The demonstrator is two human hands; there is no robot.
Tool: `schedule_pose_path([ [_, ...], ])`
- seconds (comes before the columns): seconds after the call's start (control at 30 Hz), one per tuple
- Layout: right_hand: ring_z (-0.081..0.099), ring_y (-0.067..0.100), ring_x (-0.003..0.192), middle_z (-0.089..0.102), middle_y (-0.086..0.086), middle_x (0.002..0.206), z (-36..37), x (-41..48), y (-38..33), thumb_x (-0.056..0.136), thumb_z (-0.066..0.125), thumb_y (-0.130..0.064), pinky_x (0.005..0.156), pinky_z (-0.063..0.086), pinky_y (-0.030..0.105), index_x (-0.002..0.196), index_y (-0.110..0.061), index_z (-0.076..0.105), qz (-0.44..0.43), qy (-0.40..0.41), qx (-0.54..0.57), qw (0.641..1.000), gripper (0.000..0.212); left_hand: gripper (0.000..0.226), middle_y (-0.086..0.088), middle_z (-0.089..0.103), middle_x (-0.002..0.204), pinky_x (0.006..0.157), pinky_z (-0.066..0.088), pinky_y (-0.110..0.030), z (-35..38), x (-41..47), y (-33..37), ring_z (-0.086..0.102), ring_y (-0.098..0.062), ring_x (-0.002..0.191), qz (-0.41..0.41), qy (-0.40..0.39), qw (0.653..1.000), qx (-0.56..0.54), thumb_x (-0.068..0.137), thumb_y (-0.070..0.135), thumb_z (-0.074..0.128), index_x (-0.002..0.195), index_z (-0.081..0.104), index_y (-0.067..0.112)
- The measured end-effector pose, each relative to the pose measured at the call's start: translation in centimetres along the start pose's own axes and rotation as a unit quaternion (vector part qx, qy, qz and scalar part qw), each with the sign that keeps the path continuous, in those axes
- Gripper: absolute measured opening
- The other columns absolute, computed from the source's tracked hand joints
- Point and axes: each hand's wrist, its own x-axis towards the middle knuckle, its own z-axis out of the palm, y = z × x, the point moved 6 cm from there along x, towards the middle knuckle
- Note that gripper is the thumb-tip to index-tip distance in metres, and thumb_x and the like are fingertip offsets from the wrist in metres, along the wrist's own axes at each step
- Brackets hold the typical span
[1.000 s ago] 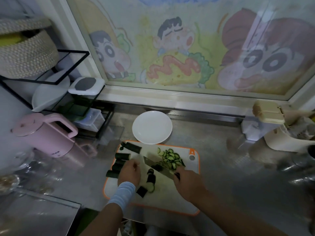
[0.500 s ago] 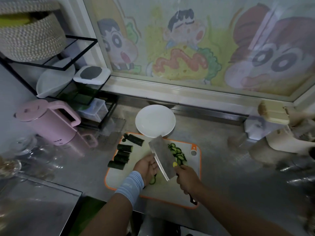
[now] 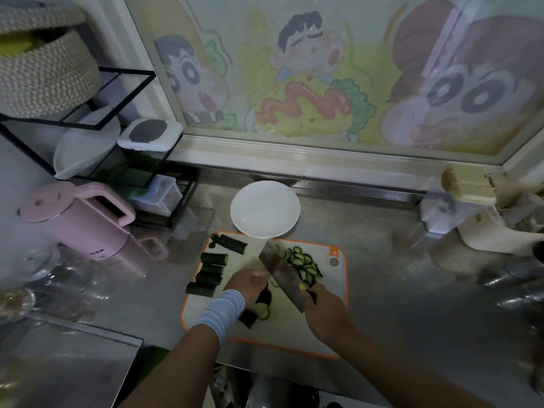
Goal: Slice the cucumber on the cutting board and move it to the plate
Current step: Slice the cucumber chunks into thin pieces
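Cucumber is spread across the white plastic cutting board with the orange rim (image 3: 294,328). It is dark green and rough-skinned, and pale flesh shows only where it has been cut. I count five short cucumber chunks (image 3: 214,258) lying just left of and beyond the left hand (image 3: 247,285). The farthest of them lies slantwise near the board's far edge.

A loose heap of thin cucumber slices (image 3: 303,265), pale green with dark rims, sits beyond the right hand (image 3: 323,304), just right of the blade.

The left hand wears a light blue knitted wristband (image 3: 222,313). Its fingers curl down over a dark cucumber stub (image 3: 265,294) that pokes out on the side facing the other hand. One round slice and a dark offcut lie on the board beside the wristband, nearer to me than that hand.

The right hand is closed round the handle of a broad steel cleaver (image 3: 282,278), and the fist hides most of the handle. The blade is tilted so that I see its flat side. It runs from the right hand away towards the plate and passes just right of the left hand's knuckles. I cannot tell whether its edge touches the board.

A round white plate (image 3: 265,209) stands beyond both hands, its near rim overlapping the board's far edge from my view. A pink plastic kettle (image 3: 79,222) stands well to the left of the left hand.
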Motion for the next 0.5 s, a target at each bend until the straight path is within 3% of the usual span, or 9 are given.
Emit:
schedule_pose_path([
  [0.13, 0.058, 0.025, 0.082, 0.059, 0.002, 0.085, 1.8, -1.2, -0.5, 0.098, 0.037, -0.047, 0.068, 0.047, 0.037, 0.088, -0.022, 0.049, -0.019, -0.030, -0.016, 0.999, 0.029, 0.027, 0.002, 0.071, 0.104, 0.077, 0.049, -0.025, -0.7, -1.4, -3.4, 0.064, -0.020, 0.091, -0.029, 0.062, 0.997, 0.043, 0.091, 0.024, 0.048, 0.096, 0.074, 0.024],
  [0.33, 0.057, 0.024, 0.085, 0.057, 0.000, 0.086, 4.9, -2.3, -0.2, 0.098, 0.036, -0.048, 0.069, 0.044, 0.035, 0.090, -0.024, 0.043, -0.023, -0.077, -0.031, 0.996, 0.026, 0.026, -0.002, 0.067, 0.113, 0.083, 0.046, -0.027, 0.7, -3.1, -6.8, 0.061, -0.022, 0.101, -0.071, 0.085, 0.993, 0.051, 0.092, 0.031, 0.052, 0.108, 0.070, 0.022],
  [0.4, 0.058, 0.026, 0.088, 0.061, 0.003, 0.091, 5.2, -2.5, 0.0, 0.099, 0.034, -0.049, 0.067, 0.041, 0.033, 0.091, -0.024, 0.043, -0.020, -0.065, -0.048, 0.997, 0.028, 0.028, -0.004, 0.066, 0.111, 0.082, 0.048, -0.028, 1.3, -3.6, -7.0, 0.060, -0.025, 0.098, -0.063, 0.092, 0.989, 0.100, 0.091, 0.035, 0.049, 0.106, 0.070, 0.023],
  [0.5, 0.059, 0.028, 0.087, 0.063, 0.005, 0.093, 4.5, -2.1, 0.5, 0.099, 0.035, -0.045, 0.064, 0.039, 0.033, 0.095, -0.022, 0.045, -0.015, -0.038, -0.078, 0.996, 0.026, 0.034, 0.000, 0.057, 0.122, 0.091, 0.042, -0.032, 2.0, -3.8, -6.4, 0.048, -0.025, 0.111, -0.012, 0.104, 0.977, 0.187, 0.086, 0.042, 0.052, 0.115, 0.062, 0.029],
])
